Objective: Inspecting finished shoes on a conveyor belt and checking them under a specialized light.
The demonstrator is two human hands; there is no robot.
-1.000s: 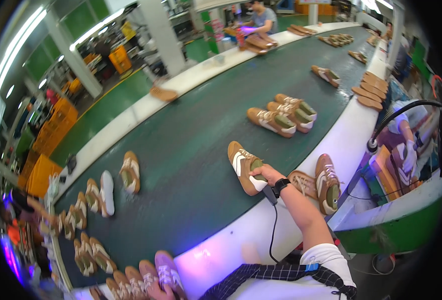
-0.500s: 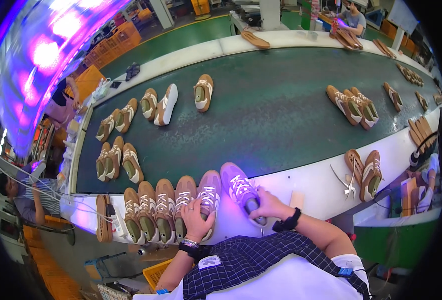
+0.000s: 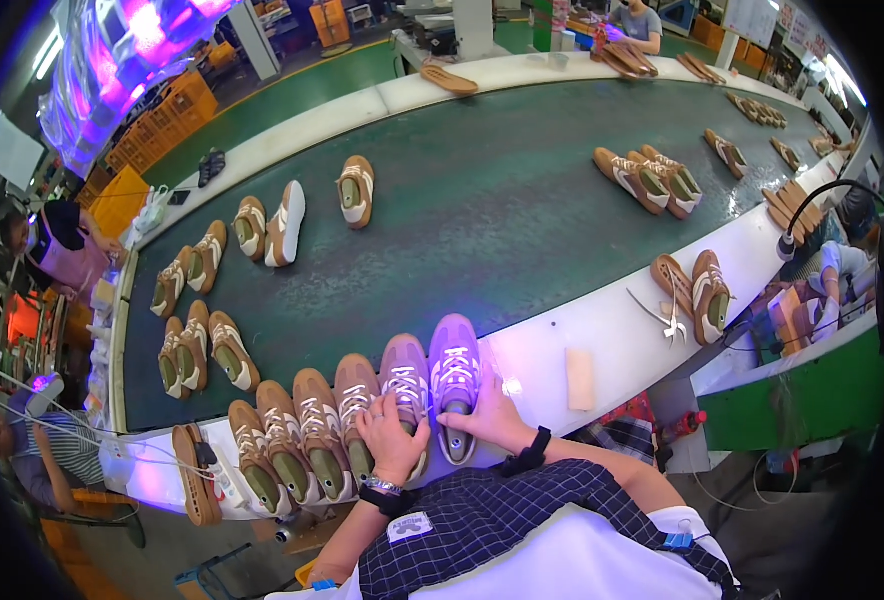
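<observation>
A row of brown and white laced sneakers (image 3: 314,420) stands side by side along the near white edge, heels toward me. My right hand (image 3: 492,418) is closed round the rear of the rightmost sneaker (image 3: 455,355), which looks purple under the violet light; the thumb crosses its opening and the fingers lie along its right side. My left hand (image 3: 392,440) grips the neighbouring sneaker (image 3: 405,368) at its rear, fingers on its left side and thumb near the opening. The two held sneakers stand close together. Olive inserts show inside several shoes.
More sneakers lie on the green conveyor belt (image 3: 442,240). A loose sole (image 3: 194,475) and a white power strip (image 3: 230,483) are left of the row. A tan rectangular piece (image 3: 580,380), white laces (image 3: 670,318) and another sneaker (image 3: 709,297) are at right. Other people work around the line.
My right hand has brought the rightmost sneaker left and straightened it beside the row. My left hand stays on its neighbour. The whole view has shifted, moving the belt leftward in the picture.
</observation>
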